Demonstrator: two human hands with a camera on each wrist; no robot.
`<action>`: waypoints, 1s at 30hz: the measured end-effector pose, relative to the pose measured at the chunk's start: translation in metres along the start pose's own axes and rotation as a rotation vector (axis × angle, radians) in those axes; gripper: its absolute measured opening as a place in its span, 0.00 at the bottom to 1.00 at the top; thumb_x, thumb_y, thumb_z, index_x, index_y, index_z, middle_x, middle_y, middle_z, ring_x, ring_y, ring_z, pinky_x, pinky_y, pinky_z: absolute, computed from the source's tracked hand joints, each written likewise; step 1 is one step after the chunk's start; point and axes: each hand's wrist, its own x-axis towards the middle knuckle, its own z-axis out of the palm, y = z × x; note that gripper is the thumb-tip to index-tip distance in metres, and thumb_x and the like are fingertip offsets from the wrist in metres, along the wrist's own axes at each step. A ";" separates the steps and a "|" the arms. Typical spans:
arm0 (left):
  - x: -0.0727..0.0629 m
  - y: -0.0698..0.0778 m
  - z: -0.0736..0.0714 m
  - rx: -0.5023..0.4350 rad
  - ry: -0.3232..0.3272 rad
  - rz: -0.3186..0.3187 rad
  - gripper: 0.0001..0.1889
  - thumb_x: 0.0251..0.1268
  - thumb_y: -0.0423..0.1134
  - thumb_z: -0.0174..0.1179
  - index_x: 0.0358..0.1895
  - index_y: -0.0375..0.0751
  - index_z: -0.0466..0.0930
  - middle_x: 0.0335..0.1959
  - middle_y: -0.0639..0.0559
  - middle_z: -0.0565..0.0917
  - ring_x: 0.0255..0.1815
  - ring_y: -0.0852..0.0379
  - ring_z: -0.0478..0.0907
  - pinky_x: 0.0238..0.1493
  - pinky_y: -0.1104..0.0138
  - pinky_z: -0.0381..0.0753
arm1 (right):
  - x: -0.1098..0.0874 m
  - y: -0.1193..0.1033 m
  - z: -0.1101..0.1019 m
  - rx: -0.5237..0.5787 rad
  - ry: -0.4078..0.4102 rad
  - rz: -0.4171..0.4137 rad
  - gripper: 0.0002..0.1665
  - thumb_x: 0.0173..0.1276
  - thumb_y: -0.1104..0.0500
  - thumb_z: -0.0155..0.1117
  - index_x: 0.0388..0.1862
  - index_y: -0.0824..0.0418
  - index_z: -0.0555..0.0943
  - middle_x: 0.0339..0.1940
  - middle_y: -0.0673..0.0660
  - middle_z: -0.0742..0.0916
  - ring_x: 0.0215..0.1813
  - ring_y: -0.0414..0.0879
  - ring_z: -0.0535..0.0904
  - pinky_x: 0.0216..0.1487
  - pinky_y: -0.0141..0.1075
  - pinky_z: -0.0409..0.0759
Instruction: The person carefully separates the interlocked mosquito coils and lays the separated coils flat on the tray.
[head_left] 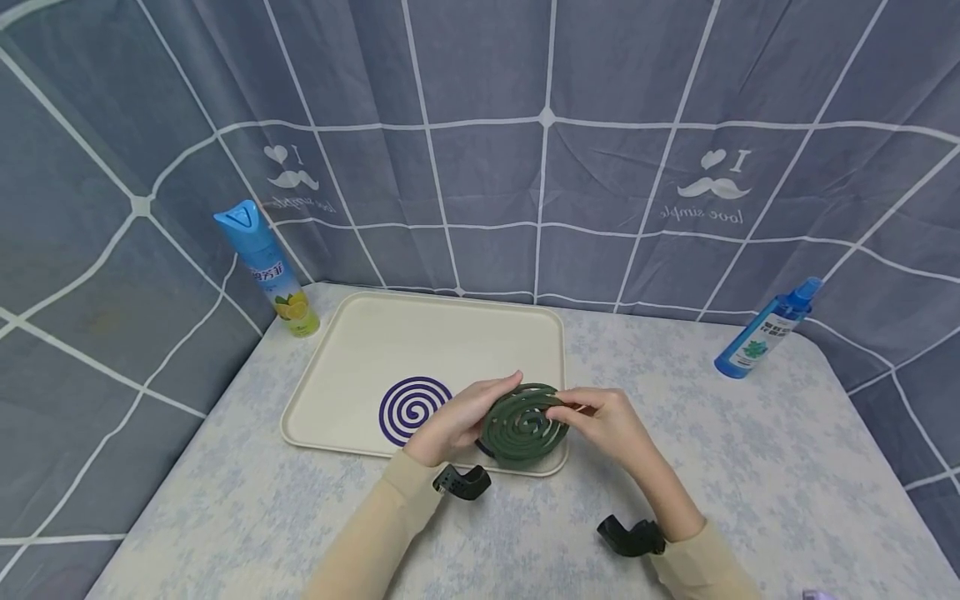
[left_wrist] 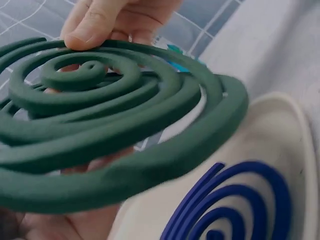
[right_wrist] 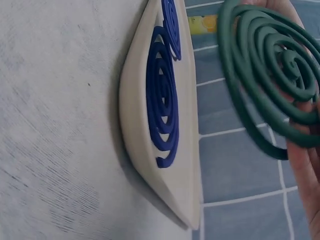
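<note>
A dark green mosquito coil (head_left: 522, 433) is held up over the tray's front right corner. My left hand (head_left: 468, 414) holds its left side, with the palm partly beneath it in the left wrist view. From the right, my right hand (head_left: 603, 419) pinches the coil near its upper right, the thumb (left_wrist: 92, 30) lying on top. Its green turns (left_wrist: 150, 115) stand at different heights; I cannot tell whether this is one coil or two nested. Two dark blue coils lie flat on the tray, the left blue coil (head_left: 412, 408) and the right blue coil (right_wrist: 162, 97), mostly hidden by the green one in the head view.
The cream tray (head_left: 450, 321) lies on a pale patterned tabletop (head_left: 660, 358). A blue and yellow spray can (head_left: 270, 271) stands behind its left side, a blue spray bottle (head_left: 765, 333) at the back right. A grey curtain (head_left: 495, 183) hangs behind. Something purple (head_left: 817, 594) shows at the front edge.
</note>
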 end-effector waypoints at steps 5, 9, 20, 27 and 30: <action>-0.001 -0.003 0.000 -0.176 0.025 0.045 0.25 0.77 0.57 0.46 0.51 0.36 0.75 0.34 0.58 0.84 0.35 0.67 0.84 0.40 0.74 0.85 | -0.001 0.002 0.003 0.174 0.005 0.213 0.13 0.63 0.60 0.71 0.43 0.66 0.87 0.35 0.61 0.90 0.32 0.36 0.85 0.36 0.31 0.84; -0.001 -0.006 -0.001 -0.299 0.008 0.098 0.21 0.78 0.56 0.45 0.47 0.40 0.74 0.35 0.58 0.83 0.35 0.69 0.83 0.40 0.75 0.84 | -0.001 0.007 0.007 0.308 0.045 0.271 0.13 0.66 0.63 0.68 0.46 0.70 0.85 0.38 0.64 0.89 0.35 0.35 0.86 0.41 0.32 0.86; -0.009 -0.008 -0.004 -0.498 -0.170 0.246 0.17 0.83 0.44 0.38 0.59 0.38 0.71 0.49 0.53 0.82 0.52 0.63 0.81 0.55 0.70 0.81 | 0.000 0.011 0.015 0.443 0.153 0.440 0.19 0.68 0.60 0.67 0.52 0.73 0.82 0.34 0.48 0.90 0.37 0.33 0.86 0.44 0.34 0.86; -0.009 -0.010 -0.005 -0.403 -0.168 0.305 0.27 0.81 0.39 0.41 0.73 0.24 0.52 0.56 0.53 0.79 0.56 0.62 0.79 0.57 0.70 0.80 | 0.002 0.014 0.020 0.551 0.185 0.492 0.16 0.68 0.65 0.65 0.51 0.74 0.81 0.28 0.41 0.89 0.36 0.34 0.86 0.43 0.30 0.86; -0.010 -0.010 -0.004 -0.381 -0.149 0.304 0.29 0.81 0.39 0.43 0.74 0.23 0.51 0.56 0.53 0.79 0.56 0.62 0.79 0.56 0.70 0.80 | 0.002 0.015 0.020 0.544 0.172 0.488 0.15 0.69 0.65 0.65 0.51 0.73 0.81 0.28 0.40 0.89 0.36 0.34 0.86 0.43 0.31 0.86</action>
